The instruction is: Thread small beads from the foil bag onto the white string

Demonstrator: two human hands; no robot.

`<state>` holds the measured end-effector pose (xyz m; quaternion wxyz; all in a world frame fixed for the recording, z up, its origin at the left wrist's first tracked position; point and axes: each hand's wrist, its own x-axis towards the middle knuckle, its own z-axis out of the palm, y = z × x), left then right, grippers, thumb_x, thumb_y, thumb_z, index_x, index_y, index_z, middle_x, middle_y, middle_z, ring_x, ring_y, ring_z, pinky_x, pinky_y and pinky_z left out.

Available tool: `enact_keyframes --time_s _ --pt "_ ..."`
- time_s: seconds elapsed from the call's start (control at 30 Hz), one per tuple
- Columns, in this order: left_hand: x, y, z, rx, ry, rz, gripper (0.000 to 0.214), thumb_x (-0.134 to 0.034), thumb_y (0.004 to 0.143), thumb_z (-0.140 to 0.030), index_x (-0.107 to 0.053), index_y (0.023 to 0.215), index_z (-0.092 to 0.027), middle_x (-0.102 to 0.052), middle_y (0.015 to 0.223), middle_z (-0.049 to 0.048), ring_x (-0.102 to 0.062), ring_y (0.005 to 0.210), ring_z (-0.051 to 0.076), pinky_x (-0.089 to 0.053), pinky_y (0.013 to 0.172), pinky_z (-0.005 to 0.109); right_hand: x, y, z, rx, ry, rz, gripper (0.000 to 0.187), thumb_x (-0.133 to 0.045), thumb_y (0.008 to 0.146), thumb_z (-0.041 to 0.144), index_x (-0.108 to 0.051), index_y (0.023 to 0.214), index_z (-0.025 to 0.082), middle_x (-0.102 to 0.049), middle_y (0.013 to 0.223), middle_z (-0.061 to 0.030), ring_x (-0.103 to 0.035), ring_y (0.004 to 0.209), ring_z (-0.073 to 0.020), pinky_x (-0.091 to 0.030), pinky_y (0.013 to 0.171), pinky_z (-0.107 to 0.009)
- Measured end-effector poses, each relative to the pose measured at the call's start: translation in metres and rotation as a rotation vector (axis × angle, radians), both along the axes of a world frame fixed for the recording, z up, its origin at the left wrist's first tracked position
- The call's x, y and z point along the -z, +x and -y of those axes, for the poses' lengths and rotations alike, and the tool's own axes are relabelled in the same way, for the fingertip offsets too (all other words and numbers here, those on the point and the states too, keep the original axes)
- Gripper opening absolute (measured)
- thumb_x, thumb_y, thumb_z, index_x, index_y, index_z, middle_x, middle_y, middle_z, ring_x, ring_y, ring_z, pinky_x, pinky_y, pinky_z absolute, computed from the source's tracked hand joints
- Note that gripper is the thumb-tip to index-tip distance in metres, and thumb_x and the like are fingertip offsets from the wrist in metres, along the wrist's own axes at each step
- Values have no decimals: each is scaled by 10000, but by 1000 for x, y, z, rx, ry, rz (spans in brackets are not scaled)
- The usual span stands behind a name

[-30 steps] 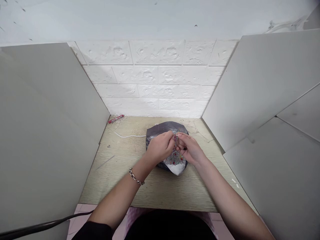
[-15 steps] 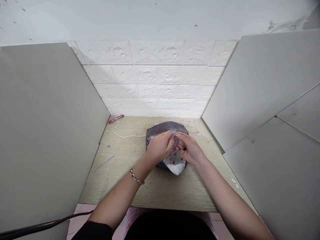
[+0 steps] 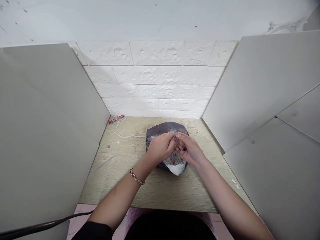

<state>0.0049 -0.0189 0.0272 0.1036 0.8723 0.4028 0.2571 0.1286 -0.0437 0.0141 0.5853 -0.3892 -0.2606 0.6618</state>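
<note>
My left hand (image 3: pixel 162 146) and my right hand (image 3: pixel 190 148) meet fingertip to fingertip above a dark bag (image 3: pixel 156 129) on the table. Both are pinched closed, and whatever sits between the fingertips is too small to make out. Under them, the bag holds or bears a silvery, glittery mass (image 3: pixel 177 159) dotted with small red and yellow beads. A white pointed flap (image 3: pixel 177 169) shows at its near side. To the bag's left runs a white string of beads (image 3: pixel 130 136), its right end hidden at the bag.
A red wrapper or tube (image 3: pixel 116 119) lies at the table's back left corner. A thin strip (image 3: pixel 105 162) and a small shiny piece (image 3: pixel 108 146) are on the left. Fine thread (image 3: pixel 197 130) lies back right. Grey panels (image 3: pixel 250 86) flank the table; a white brick wall (image 3: pixel 157 75) closes the back.
Almost nothing differs. Both hands keep their pinch over the bag, with only a very slight shift of the fingers.
</note>
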Motion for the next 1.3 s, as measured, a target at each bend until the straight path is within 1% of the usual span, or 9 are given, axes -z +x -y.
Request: enact_keyframes --time_s 0.33,0.67,0.83,1.3 --pt "-2 0 1 -2 -3 -23 187 -294 804 -222 -404 659 -177 -465 621 -9 -426 571 105 -266 512 233 0 0 0 8 -2 -9 198 -641 588 307 -491 612 181 -241 399 90 -229 396 -43 -345 438 -177" --pt "-1 -1 0 3 0 -15 178 -300 799 -217 -388 650 -175 -451 616 -14 -414 573 102 -277 521 226 0 0 0 8 -9 4 183 -639 599 307 -510 619 178 -255 394 90 -250 390 -40 -350 435 -176" --pt "-1 -1 1 13 -1 -24 181 -302 797 -218 -411 659 -173 -463 631 -7 -421 577 100 -280 525 229 1 0 0 22 -27 8 184 -644 586 308 -519 641 184 -255 395 91 -244 392 -41 -356 443 -181" --pt "-1 0 0 2 5 -31 177 -304 791 -217 -413 659 -175 -459 624 -8 -422 582 104 -273 521 234 0 0 0 14 -15 6 185 -636 598 305 -501 616 181 -251 405 87 -244 395 -44 -350 435 -183"
